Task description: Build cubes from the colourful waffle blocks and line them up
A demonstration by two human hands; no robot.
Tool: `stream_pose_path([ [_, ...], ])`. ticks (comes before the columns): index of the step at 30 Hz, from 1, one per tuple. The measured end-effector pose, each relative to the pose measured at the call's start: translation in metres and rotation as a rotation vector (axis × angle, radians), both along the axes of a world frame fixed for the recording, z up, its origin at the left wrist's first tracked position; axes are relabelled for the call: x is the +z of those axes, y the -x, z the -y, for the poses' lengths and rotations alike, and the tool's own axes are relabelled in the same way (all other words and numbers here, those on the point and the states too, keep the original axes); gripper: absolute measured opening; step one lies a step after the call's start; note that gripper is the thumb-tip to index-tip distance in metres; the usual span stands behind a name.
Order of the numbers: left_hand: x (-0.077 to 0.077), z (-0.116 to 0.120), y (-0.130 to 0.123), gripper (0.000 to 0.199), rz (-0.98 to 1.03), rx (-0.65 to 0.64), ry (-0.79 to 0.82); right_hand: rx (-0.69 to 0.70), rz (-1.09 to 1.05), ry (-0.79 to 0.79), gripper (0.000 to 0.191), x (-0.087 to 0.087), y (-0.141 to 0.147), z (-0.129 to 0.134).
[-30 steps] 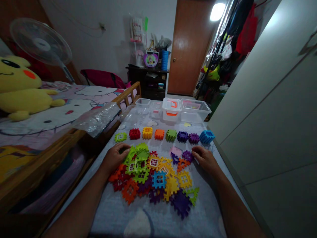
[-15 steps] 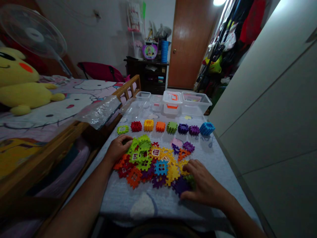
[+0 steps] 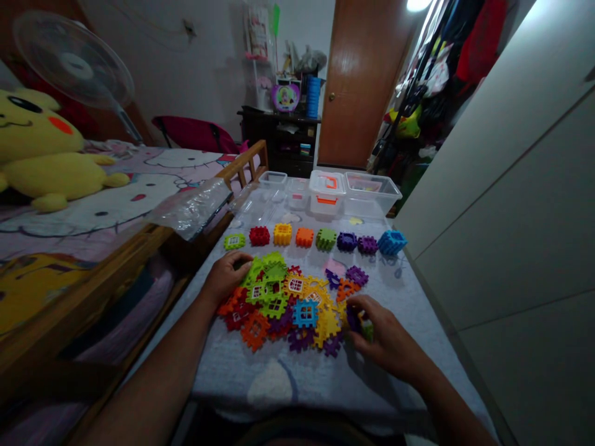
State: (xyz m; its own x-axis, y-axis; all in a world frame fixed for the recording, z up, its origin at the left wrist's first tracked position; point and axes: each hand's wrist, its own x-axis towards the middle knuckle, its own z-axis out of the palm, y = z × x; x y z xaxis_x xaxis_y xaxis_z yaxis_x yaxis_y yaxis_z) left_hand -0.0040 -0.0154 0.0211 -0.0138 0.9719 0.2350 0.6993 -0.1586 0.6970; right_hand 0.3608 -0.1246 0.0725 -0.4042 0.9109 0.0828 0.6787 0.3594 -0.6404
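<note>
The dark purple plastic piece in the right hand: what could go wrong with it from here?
The dark purple plastic piece could slip, since the right hand seems to hold it only between thumb and fingers. A small movement might also push the light green plastic piece, which the hand partly hides.

- The room is rather dim; one white lamp (image 3: 419,5) shines at the upper right of the brown door (image 3: 356,93).
- Right of the door, the pale cabinet (image 3: 511,204) carries soft glare on its upper part.
- Left of the door and nearer, the plastic sheet (image 3: 193,201) glitters.
- Below the door, the right hand (image 3: 381,337) shades the tabletop (image 3: 395,282) softly.
- Toward the edges, shapes look stretched.
</note>
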Motion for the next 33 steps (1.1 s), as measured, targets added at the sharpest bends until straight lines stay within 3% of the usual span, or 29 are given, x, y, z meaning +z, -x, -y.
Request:
stream_pose_path([
  [6,0.000,0.000,0.000,0.031,0.000,0.012,0.002,-0.027,-0.091,0.039,0.031,-0.006,-0.014,-0.028],
  [11,-0.003,0.000,0.001,0.031,0.003,0.007,-0.004,-0.213,-0.053,-0.011,0.038,-0.028,-0.017,-0.039],
  [16,-0.005,-0.001,0.003,0.030,-0.012,0.001,-0.015,-0.317,0.108,-0.200,0.032,-0.030,-0.014,-0.036],
  [24,-0.007,-0.002,0.003,0.029,-0.019,-0.006,-0.025,-0.328,0.235,-0.211,0.040,-0.038,-0.008,-0.026],
  [29,-0.009,-0.003,0.005,0.029,-0.017,-0.009,-0.024,-0.272,0.148,-0.256,0.048,-0.022,-0.013,-0.046],
  [33,-0.007,-0.002,0.004,0.028,-0.001,-0.006,-0.029,-0.200,0.182,-0.336,0.048,0.001,-0.021,-0.096],
])
